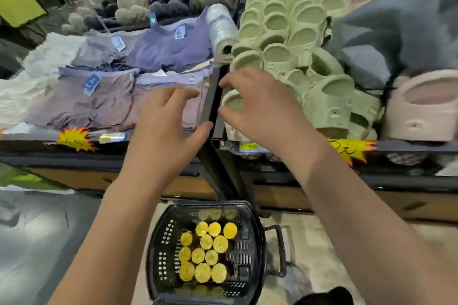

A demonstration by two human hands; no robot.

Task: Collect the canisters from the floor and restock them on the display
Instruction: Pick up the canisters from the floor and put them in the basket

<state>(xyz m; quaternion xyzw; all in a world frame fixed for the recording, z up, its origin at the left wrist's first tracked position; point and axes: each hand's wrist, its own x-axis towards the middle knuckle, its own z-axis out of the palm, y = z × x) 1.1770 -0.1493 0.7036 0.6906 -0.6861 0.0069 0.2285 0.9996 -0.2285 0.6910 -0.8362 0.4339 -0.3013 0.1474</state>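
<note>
Left hand [166, 119] and right hand [260, 106] are hovering empty, fingers loose. Next, probably grabbing cans [207, 241] from the basket [162, 250].

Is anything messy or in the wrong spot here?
Two things stand out. A roll of plastic bags lies on the divider between the folded shirts and the green slippers. A grey cloth bag lies slumped on top of the slippers. The yellow-lidded canisters sit upright in the basket on the floor.

Bright, even shop light; blur softens the yellow-topped round canisters [206, 241] below me; glossy grey floor [32, 230] glares, edges warp.
</note>
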